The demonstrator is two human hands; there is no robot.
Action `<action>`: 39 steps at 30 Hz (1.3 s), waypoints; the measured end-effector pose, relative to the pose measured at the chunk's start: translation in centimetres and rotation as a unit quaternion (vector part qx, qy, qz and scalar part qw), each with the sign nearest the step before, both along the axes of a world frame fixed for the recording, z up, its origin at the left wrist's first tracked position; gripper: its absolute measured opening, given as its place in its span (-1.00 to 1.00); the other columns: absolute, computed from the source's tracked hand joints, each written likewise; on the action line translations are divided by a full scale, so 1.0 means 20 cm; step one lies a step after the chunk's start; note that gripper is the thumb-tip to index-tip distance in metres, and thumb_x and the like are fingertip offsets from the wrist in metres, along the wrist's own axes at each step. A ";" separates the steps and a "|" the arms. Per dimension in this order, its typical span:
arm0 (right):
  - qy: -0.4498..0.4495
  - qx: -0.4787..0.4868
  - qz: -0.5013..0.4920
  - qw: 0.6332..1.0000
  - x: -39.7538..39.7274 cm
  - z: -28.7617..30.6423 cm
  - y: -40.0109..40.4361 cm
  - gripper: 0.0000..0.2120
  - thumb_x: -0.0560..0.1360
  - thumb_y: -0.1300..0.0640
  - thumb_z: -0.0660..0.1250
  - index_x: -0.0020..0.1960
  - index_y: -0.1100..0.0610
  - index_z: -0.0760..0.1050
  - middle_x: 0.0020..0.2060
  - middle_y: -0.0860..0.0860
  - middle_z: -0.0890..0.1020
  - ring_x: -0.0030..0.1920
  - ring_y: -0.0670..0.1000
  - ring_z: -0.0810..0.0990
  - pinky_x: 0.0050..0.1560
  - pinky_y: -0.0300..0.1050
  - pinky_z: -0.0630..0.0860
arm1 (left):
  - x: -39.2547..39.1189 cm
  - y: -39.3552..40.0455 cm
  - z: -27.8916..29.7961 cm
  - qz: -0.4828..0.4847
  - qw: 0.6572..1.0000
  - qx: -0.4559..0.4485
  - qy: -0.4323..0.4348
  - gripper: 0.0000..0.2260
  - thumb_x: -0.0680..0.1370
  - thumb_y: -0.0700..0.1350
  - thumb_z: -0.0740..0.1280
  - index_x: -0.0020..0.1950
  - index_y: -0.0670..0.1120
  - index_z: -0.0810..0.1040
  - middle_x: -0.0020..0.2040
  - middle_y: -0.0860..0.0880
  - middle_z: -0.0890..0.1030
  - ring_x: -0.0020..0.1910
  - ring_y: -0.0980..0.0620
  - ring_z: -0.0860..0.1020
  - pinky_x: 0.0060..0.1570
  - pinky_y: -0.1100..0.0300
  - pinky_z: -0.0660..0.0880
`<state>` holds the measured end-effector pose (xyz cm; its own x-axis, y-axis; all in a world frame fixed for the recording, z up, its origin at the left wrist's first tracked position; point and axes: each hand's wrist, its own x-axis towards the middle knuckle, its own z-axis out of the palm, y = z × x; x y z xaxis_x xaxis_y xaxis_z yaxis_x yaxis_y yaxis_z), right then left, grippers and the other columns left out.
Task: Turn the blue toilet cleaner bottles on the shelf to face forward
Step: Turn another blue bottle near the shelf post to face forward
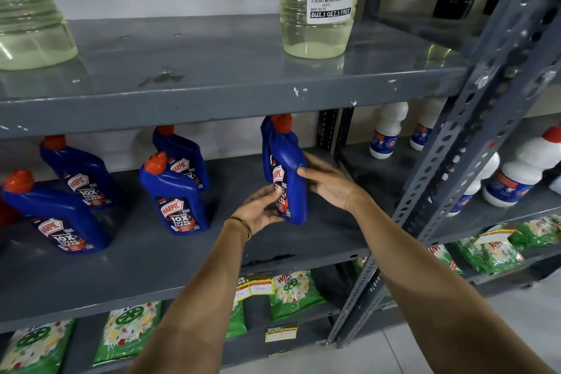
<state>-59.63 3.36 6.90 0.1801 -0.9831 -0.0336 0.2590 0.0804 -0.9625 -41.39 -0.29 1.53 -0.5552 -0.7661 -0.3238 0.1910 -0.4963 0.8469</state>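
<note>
- Both our forearms reach in; our left hand (pixel 263 206) grips the label side low down and our right hand (pixel 326 181) clasps the far side of a blue Harpic bottle (pixel 287 173), standing on the grey middle shelf (pixel 170 255), label angled leftward.
- Left of that bottle, four more Harpic bottles (pixel 174 191) read "10X TOTAL CLEAN".
- Above it, a clear Bleach bottle (pixel 318 3) of pale yellow liquid carries a "BUY 1 GET 1 FREE" sticker.
- Below it lie green Wheel 2in1 packets (pixel 293 293).
</note>
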 end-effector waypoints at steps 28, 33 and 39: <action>0.067 0.024 -0.055 0.996 -0.09 -0.14 -0.12 -0.56 0.54 0.39 0.10 0.40 0.15 0.30 0.34 0.07 0.45 0.32 0.02 0.43 0.34 -0.02 0.38 | -0.16 -0.03 -0.12 0.202 0.918 -0.207 -0.272 -0.53 0.28 -0.20 0.54 0.11 -0.18 0.46 0.01 -0.07 0.59 -0.03 -0.02 0.55 0.03 0.10 0.53; 0.097 0.067 -0.077 0.990 -0.08 -0.23 -0.09 -0.52 0.45 0.44 0.22 0.31 0.12 0.39 0.18 0.06 0.57 0.18 0.00 0.55 0.08 -0.16 0.53 | -0.14 0.01 -0.14 0.206 0.917 -0.210 -0.269 -0.54 0.30 -0.27 0.51 0.16 -0.25 0.47 0.11 -0.23 0.61 0.08 -0.16 0.58 0.14 -0.06 0.53; 0.249 0.094 -0.093 0.960 -0.01 -0.35 -0.08 -0.44 0.35 0.41 0.41 0.31 0.19 0.37 0.23 0.16 0.55 0.17 0.06 0.54 0.18 -0.05 0.49 | -0.13 0.03 -0.12 0.178 0.907 -0.230 -0.303 -0.58 0.31 -0.29 0.50 0.12 -0.27 0.49 0.08 -0.25 0.63 0.05 -0.17 0.59 0.04 0.08 0.53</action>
